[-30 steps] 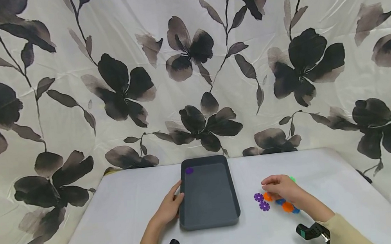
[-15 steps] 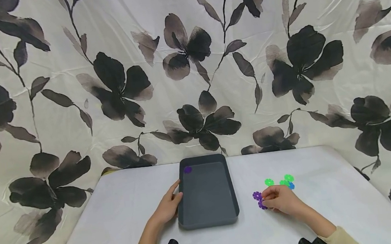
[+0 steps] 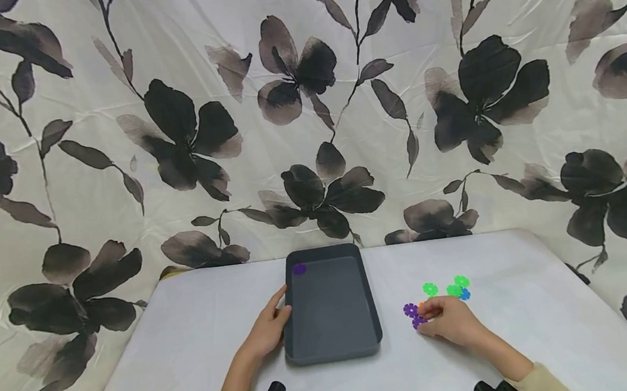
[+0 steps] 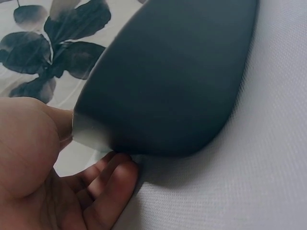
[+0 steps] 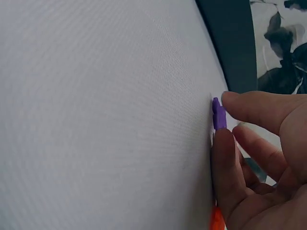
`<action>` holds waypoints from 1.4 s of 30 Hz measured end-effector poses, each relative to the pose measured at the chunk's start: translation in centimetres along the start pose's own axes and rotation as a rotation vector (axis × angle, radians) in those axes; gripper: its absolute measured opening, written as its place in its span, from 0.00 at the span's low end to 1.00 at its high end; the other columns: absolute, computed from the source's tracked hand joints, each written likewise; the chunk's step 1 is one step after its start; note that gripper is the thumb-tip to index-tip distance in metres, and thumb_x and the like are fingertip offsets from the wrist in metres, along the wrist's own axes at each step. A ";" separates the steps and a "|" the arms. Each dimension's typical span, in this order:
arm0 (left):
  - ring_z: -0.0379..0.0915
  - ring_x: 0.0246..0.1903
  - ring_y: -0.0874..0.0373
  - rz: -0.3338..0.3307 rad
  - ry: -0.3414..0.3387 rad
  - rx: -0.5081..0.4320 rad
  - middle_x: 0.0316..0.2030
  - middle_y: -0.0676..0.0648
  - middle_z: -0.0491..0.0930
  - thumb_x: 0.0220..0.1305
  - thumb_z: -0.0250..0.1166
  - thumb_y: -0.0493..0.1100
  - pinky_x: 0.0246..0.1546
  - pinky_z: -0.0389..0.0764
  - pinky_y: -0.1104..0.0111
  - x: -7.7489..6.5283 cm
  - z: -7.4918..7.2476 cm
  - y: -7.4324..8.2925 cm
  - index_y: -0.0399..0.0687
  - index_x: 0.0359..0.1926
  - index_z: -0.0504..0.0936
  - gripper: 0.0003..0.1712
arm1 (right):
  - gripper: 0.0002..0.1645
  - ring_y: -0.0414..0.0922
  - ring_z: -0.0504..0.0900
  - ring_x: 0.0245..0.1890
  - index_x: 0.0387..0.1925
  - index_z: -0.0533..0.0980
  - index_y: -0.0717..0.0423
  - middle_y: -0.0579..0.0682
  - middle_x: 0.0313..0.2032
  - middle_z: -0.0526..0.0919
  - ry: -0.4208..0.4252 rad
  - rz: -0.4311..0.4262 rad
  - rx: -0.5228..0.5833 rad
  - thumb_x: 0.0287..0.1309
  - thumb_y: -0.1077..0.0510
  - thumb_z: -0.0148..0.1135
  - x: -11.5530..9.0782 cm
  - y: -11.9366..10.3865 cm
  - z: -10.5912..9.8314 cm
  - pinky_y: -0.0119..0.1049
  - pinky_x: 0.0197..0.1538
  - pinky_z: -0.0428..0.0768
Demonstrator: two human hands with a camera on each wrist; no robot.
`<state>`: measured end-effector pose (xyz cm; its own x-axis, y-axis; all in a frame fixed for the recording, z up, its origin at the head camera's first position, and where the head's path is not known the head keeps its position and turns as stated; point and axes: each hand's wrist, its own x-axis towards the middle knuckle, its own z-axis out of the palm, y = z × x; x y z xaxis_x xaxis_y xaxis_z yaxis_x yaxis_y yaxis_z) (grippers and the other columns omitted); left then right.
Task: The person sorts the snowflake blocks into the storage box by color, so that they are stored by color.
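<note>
My left hand (image 3: 264,331) holds the left side of a dark grey tray (image 3: 330,310). In the left wrist view curled fingers (image 4: 120,177) touch the tray's lower edge, with the thumb at its rim. To the right of the tray, my right hand (image 3: 453,320) is down at the table over small flower-shaped plastic discs. Its thumb and a finger stand on either side of a purple disc (image 5: 219,115), close round its edges. Another purple disc (image 3: 411,310) lies just beyond the fingertips. The hand partly hides an orange disc (image 5: 217,219).
One purple disc (image 3: 299,269) lies in the tray's far left corner. Behind the right hand are green discs (image 3: 430,289) and a blue disc (image 3: 465,293) on the white table (image 3: 199,307). A floral cloth (image 3: 307,127) hangs behind the table.
My right hand has come down and slightly towards me, from above the discs to the nearer purple one, uncovering green discs behind. My left hand stays on the tray.
</note>
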<state>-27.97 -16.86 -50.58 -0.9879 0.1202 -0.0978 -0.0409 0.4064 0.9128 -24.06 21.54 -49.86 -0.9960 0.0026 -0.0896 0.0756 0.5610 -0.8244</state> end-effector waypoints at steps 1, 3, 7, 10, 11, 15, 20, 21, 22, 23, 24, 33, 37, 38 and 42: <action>0.67 0.20 0.55 -0.002 0.005 -0.002 0.34 0.42 0.72 0.76 0.50 0.44 0.22 0.70 0.64 0.0 -0.1 0.0 0.57 0.76 0.54 0.31 | 0.18 0.43 0.76 0.30 0.37 0.83 0.59 0.47 0.30 0.80 0.002 -0.011 -0.024 0.39 0.65 0.78 0.1 -0.1 0.1 0.36 0.30 0.77; 0.67 0.20 0.55 -0.002 0.009 -0.005 0.34 0.42 0.72 0.76 0.49 0.44 0.21 0.70 0.64 0.0 -0.1 0.0 0.57 0.76 0.55 0.31 | 0.19 0.43 0.77 0.32 0.37 0.83 0.59 0.47 0.30 0.80 0.006 -0.028 -0.066 0.37 0.64 0.79 0.2 -0.1 0.1 0.35 0.34 0.77; 0.67 0.19 0.55 0.002 -0.004 0.002 0.34 0.42 0.72 0.76 0.49 0.44 0.20 0.70 0.64 0.1 -0.1 -0.2 0.57 0.76 0.54 0.31 | 0.19 0.42 0.76 0.32 0.36 0.83 0.58 0.46 0.29 0.80 0.008 -0.019 -0.119 0.36 0.64 0.80 0.3 0.0 0.1 0.35 0.36 0.76; 0.67 0.19 0.55 0.002 0.000 0.005 0.34 0.42 0.72 0.76 0.50 0.45 0.21 0.70 0.64 0.1 0.0 -0.2 0.58 0.76 0.55 0.31 | 0.19 0.42 0.76 0.32 0.35 0.83 0.58 0.46 0.29 0.79 -0.001 -0.017 -0.123 0.36 0.64 0.80 0.3 0.0 0.0 0.36 0.35 0.76; 0.67 0.20 0.55 0.001 0.004 0.006 0.34 0.42 0.72 0.76 0.50 0.45 0.21 0.70 0.64 0.1 0.0 -0.2 0.58 0.76 0.55 0.31 | 0.19 0.42 0.76 0.32 0.35 0.83 0.58 0.46 0.29 0.79 -0.005 -0.020 -0.123 0.36 0.64 0.80 0.3 0.0 0.0 0.36 0.35 0.76; 0.67 0.20 0.55 0.000 0.012 0.004 0.34 0.42 0.72 0.76 0.50 0.45 0.21 0.70 0.64 0.2 0.1 -0.2 0.59 0.75 0.56 0.30 | 0.18 0.43 0.75 0.31 0.34 0.83 0.57 0.46 0.29 0.79 -0.009 -0.020 -0.131 0.36 0.64 0.80 0.3 -0.1 0.1 0.36 0.35 0.75; 0.66 0.19 0.55 -0.010 0.009 0.005 0.34 0.42 0.72 0.76 0.50 0.46 0.21 0.70 0.64 0.1 0.2 -0.3 0.60 0.75 0.55 0.30 | 0.17 0.44 0.73 0.31 0.31 0.81 0.55 0.47 0.28 0.77 -0.012 -0.021 -0.137 0.36 0.66 0.79 0.0 -0.4 0.4 0.37 0.35 0.74; 0.67 0.19 0.55 -0.012 0.009 0.005 0.34 0.42 0.72 0.76 0.50 0.46 0.21 0.70 0.64 0.1 0.2 -0.3 0.60 0.75 0.55 0.30 | 0.17 0.44 0.73 0.31 0.31 0.80 0.55 0.47 0.28 0.77 -0.014 -0.027 -0.138 0.37 0.67 0.78 0.0 -0.5 0.4 0.37 0.35 0.74; 0.67 0.19 0.55 -0.012 0.009 0.004 0.34 0.42 0.72 0.76 0.50 0.46 0.21 0.70 0.64 0.0 0.2 -0.3 0.60 0.75 0.55 0.30 | 0.17 0.44 0.73 0.31 0.31 0.80 0.54 0.47 0.28 0.77 -0.016 -0.034 -0.136 0.37 0.67 0.78 0.0 -0.6 0.5 0.36 0.34 0.74; 0.67 0.19 0.55 -0.009 0.011 0.004 0.34 0.42 0.72 0.76 0.50 0.46 0.21 0.70 0.64 0.0 0.1 -0.2 0.59 0.75 0.55 0.30 | 0.17 0.44 0.72 0.31 0.31 0.79 0.54 0.47 0.28 0.77 -0.017 -0.044 -0.136 0.38 0.68 0.77 0.0 -0.7 0.6 0.36 0.34 0.74; 0.67 0.19 0.55 -0.006 0.012 0.003 0.34 0.42 0.72 0.76 0.50 0.46 0.21 0.70 0.64 0.0 0.1 -0.2 0.59 0.75 0.55 0.30 | 0.17 0.44 0.72 0.31 0.31 0.79 0.53 0.47 0.28 0.76 -0.020 -0.052 -0.131 0.38 0.68 0.77 0.1 -0.7 0.6 0.36 0.34 0.74; 0.66 0.19 0.56 0.001 -0.001 -0.001 0.32 0.43 0.72 0.76 0.49 0.45 0.21 0.70 0.64 -0.3 0.2 -0.2 0.57 0.76 0.55 0.31 | 0.08 0.45 0.78 0.24 0.37 0.80 0.64 0.52 0.25 0.78 -0.124 -0.062 0.154 0.53 0.71 0.66 0.9 -0.6 0.6 0.37 0.29 0.80; 0.65 0.19 0.56 0.009 0.004 0.003 0.32 0.43 0.71 0.76 0.49 0.45 0.21 0.69 0.65 -0.3 0.1 0.0 0.57 0.76 0.55 0.30 | 0.09 0.45 0.80 0.26 0.41 0.80 0.67 0.53 0.27 0.79 -0.136 -0.064 0.278 0.57 0.68 0.64 1.4 -1.4 0.3 0.38 0.32 0.82; 0.65 0.19 0.56 0.010 0.005 0.003 0.31 0.43 0.71 0.76 0.49 0.45 0.21 0.69 0.65 -0.3 0.1 0.1 0.57 0.76 0.54 0.31 | 0.09 0.45 0.80 0.26 0.41 0.80 0.67 0.54 0.28 0.79 -0.132 -0.057 0.299 0.58 0.68 0.64 1.5 -1.7 0.3 0.38 0.32 0.82; 0.65 0.19 0.56 0.006 0.004 0.004 0.32 0.43 0.71 0.76 0.49 0.45 0.21 0.69 0.65 -0.2 -0.1 0.1 0.57 0.76 0.55 0.31 | 0.10 0.45 0.80 0.26 0.43 0.79 0.68 0.55 0.29 0.80 -0.120 -0.030 0.371 0.60 0.66 0.63 2.0 -3.1 0.3 0.39 0.34 0.82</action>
<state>-27.77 -16.89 -50.43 -0.9888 0.1186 -0.0906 -0.0345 0.4095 0.9117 -26.30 19.53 -47.68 -0.9870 -0.1180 -0.1089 0.0807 0.2218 -0.9718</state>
